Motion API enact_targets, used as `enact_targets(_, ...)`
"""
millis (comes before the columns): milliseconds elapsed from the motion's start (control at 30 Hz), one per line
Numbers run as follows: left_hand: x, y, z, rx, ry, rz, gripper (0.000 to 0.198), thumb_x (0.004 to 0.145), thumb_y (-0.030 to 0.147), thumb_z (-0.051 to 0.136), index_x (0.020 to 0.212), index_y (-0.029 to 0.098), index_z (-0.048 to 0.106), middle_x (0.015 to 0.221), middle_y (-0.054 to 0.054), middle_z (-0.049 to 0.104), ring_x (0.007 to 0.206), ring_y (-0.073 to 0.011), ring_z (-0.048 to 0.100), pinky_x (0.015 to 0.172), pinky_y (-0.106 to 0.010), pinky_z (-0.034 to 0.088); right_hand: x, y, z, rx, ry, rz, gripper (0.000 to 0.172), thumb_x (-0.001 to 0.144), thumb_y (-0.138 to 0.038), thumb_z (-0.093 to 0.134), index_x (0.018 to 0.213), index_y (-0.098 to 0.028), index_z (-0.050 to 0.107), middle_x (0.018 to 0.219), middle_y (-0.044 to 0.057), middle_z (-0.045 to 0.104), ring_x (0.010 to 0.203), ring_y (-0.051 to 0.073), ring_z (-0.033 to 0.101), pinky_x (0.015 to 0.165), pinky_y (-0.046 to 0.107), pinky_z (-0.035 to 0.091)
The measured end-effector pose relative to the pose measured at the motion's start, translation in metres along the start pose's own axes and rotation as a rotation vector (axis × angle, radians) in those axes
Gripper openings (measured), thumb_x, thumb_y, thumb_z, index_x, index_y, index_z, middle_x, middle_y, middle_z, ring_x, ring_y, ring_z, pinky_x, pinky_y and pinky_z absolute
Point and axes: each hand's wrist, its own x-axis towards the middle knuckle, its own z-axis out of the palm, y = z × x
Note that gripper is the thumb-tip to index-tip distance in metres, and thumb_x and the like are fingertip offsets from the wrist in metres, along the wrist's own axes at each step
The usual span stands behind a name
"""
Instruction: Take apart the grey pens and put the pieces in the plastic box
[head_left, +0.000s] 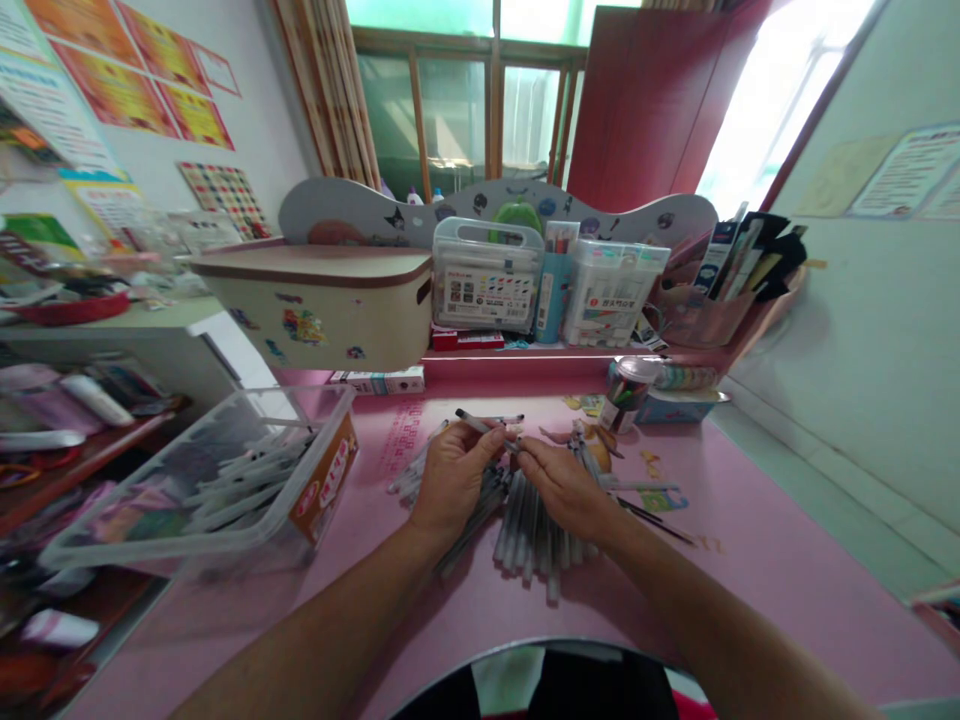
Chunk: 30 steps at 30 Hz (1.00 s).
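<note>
Both my hands are closed over the middle of the pink desk, fingertips almost meeting. A slim pale pen (pixel 471 420) with a dark end is pinched in my left hand (pixel 450 480). My right hand (pixel 559 485) has its thumb and fingers pressed together at the pen's near end; the fingers hide the exact contact. Beneath and in front of the hands lies a fanned pile of grey translucent pens (pixel 529 545). More pens lie under my left hand, partly covered by it. Thin dark sticks, perhaps refills (pixel 656 520), rest to the right of my right hand.
At left stands a clear plastic bin (pixel 217 548) holding many pens. A lidded cream box (pixel 322 315), a clear marker case (pixel 487 280) and a pink pen holder (pixel 697 315) line the back shelf. A clear jar (pixel 628 390) stands at the desk's back right.
</note>
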Motion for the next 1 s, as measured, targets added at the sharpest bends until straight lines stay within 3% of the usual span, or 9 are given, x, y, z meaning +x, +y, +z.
enact_targets(267, 0.001, 0.011, 0.0, -0.067, -0.049, -0.071, 0.02, 0.073, 0.032, 0.074, 0.08, 0.015, 0.067, 0.076, -0.005, 0.072, 0.065, -0.014, 0.062, 0.067, -0.026, 0.049, -0.002, 0.001, -0.005, 0.163, -0.073, 0.005, 0.028, 0.097, -0.037, 0.043, 0.085, -0.018, 0.06, 0.081, 0.004, 0.061, 0.079, 0.018, 0.054, 0.074, 0.031, 0.04)
enact_targets(400, 0.003, 0.011, -0.002, -0.153, -0.05, -0.141, 0.035, 0.076, 0.036, 0.072, 0.102, 0.019, 0.057, 0.067, 0.002, 0.066, 0.056, -0.0125, 0.06, 0.056, -0.023, 0.046, 0.002, 0.004, -0.013, 0.299, -0.022, 0.064, 0.029, 0.092, -0.045, 0.051, 0.084, -0.018, 0.061, 0.076, 0.001, 0.056, 0.072, 0.015, 0.049, 0.062, 0.026, 0.038)
enact_targets(533, -0.002, 0.008, 0.0, -0.235, -0.233, -0.299, 0.036, 0.076, 0.033, 0.071, 0.103, 0.022, 0.051, 0.057, 0.006, 0.058, 0.044, -0.0078, 0.049, 0.043, -0.016, 0.033, 0.005, 0.009, -0.018, 0.549, 0.099, 0.3, 0.037, 0.086, -0.055, 0.053, 0.077, -0.02, 0.053, 0.057, -0.006, 0.036, 0.047, 0.009, 0.029, 0.044, 0.022, 0.021)
enact_targets(633, -0.006, 0.005, 0.002, -0.301, -0.406, -0.403, 0.027, 0.074, 0.031, 0.073, 0.09, 0.02, 0.054, 0.05, 0.007, 0.051, 0.04, -0.0058, 0.041, 0.04, -0.015, 0.025, 0.005, 0.012, -0.018, 0.727, 0.037, 0.37, 0.043, 0.081, -0.06, 0.057, 0.07, -0.021, 0.045, 0.052, -0.009, 0.031, 0.042, 0.006, 0.022, 0.04, 0.021, 0.014)
enact_targets(700, -0.007, 0.004, 0.003, -0.357, -0.442, -0.434, 0.021, 0.075, 0.029, 0.072, 0.085, 0.019, 0.056, 0.047, 0.006, 0.049, 0.038, -0.0052, 0.038, 0.039, -0.015, 0.023, 0.004, 0.013, -0.017, 0.784, -0.021, 0.379, 0.045, 0.078, -0.06, 0.06, 0.067, -0.021, 0.042, 0.052, -0.009, 0.032, 0.042, 0.005, 0.022, 0.039, 0.02, 0.014)
enact_targets(867, -0.004, 0.004, 0.001, -0.514, -0.324, -0.409, 0.02, 0.072, 0.021, 0.07, 0.09, 0.016, 0.066, 0.062, -0.001, 0.063, 0.054, -0.0088, 0.055, 0.051, -0.018, 0.041, 0.005, 0.016, -0.016, 0.893, 0.013, 0.419, 0.043, 0.077, -0.056, 0.063, 0.066, -0.021, 0.04, 0.049, -0.011, 0.03, 0.039, 0.004, 0.019, 0.037, 0.019, 0.012)
enact_targets(1000, -0.002, 0.005, 0.001, -0.36, -0.225, -0.28, 0.029, 0.071, 0.02, 0.071, 0.1, 0.016, 0.07, 0.077, -0.005, 0.07, 0.069, -0.0125, 0.062, 0.058, -0.02, 0.046, 0.007, 0.019, -0.013, 0.902, 0.095, 0.459, 0.041, 0.076, -0.054, 0.063, 0.067, -0.021, 0.04, 0.048, -0.011, 0.028, 0.037, 0.004, 0.018, 0.036, 0.018, 0.012)
